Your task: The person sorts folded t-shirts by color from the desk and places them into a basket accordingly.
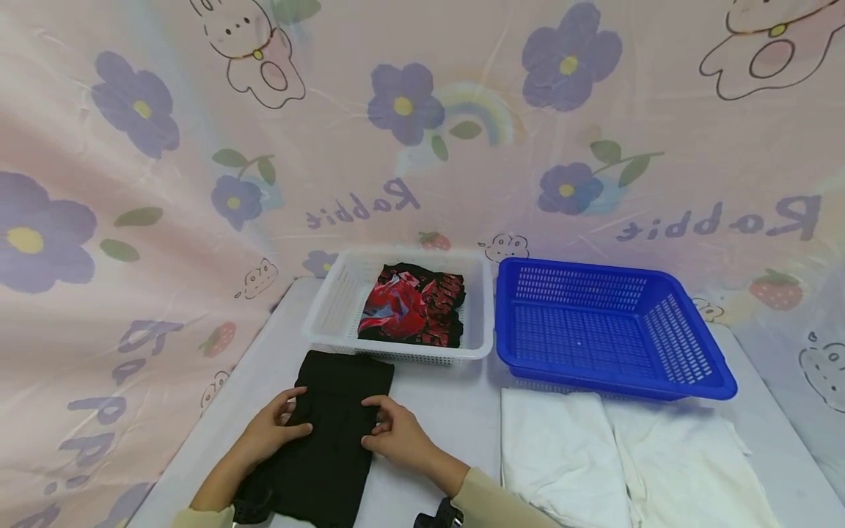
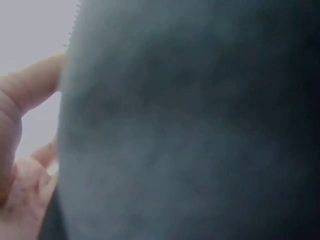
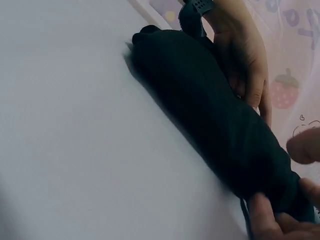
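Note:
A folded black garment (image 1: 330, 455) lies lengthwise on the table, its far end at the front of the white basket. At its left edge, my left hand (image 1: 271, 433) grips the cloth, thumb over the top and fingers along the side. My right hand (image 1: 399, 436) holds the opposite edge between thumb and bent fingers. The right wrist view shows the garment (image 3: 200, 110) as a thick, rounded fold, with the left hand (image 3: 245, 60) along its far side. Blurred dark cloth (image 2: 190, 125) fills most of the left wrist view and hides some fingertips.
The white basket (image 1: 346, 293) holds a folded black-and-red printed garment (image 1: 416, 304). To its right stands a blue basket (image 1: 568, 319) with nothing in it. Two folded white garments (image 1: 557, 447) lie side by side in front of the blue basket. A patterned curtain (image 1: 462, 183) hangs behind the table.

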A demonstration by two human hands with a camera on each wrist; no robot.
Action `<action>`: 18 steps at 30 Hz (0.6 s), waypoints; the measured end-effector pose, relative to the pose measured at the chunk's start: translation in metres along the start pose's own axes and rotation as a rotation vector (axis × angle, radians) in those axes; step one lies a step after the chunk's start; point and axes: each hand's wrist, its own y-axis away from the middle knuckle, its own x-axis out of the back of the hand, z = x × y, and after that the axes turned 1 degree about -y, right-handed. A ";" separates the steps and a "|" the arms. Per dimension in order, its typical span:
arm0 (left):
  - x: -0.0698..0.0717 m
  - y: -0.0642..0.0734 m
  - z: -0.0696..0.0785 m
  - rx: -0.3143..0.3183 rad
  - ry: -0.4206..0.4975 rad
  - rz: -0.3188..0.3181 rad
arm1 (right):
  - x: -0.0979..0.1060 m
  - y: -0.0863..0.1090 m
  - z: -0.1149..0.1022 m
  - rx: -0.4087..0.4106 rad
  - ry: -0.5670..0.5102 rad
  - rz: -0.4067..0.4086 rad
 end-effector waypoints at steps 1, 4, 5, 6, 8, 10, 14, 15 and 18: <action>-0.001 0.000 0.000 -0.009 0.014 -0.003 | 0.000 0.000 0.000 0.008 -0.017 -0.018; -0.004 0.002 0.002 -0.024 0.063 -0.007 | -0.002 0.000 0.002 0.039 -0.077 -0.069; -0.004 0.003 0.002 -0.022 0.080 -0.004 | -0.003 0.000 0.002 0.056 -0.087 -0.081; -0.005 0.004 0.003 -0.022 0.077 0.005 | -0.005 0.000 0.002 0.059 -0.096 -0.091; -0.005 0.004 0.005 -0.007 0.073 0.022 | -0.007 0.000 0.002 0.063 -0.100 -0.104; -0.005 0.004 0.006 0.005 0.071 0.019 | -0.010 -0.001 0.002 0.044 -0.091 -0.110; -0.005 0.005 0.007 0.013 0.130 -0.030 | -0.014 -0.002 0.002 -0.002 -0.062 -0.105; -0.005 0.005 0.007 0.003 0.149 -0.051 | -0.015 -0.002 0.002 -0.010 -0.061 -0.098; -0.004 0.006 0.007 -0.030 0.205 -0.108 | -0.015 -0.001 0.002 -0.028 -0.070 -0.086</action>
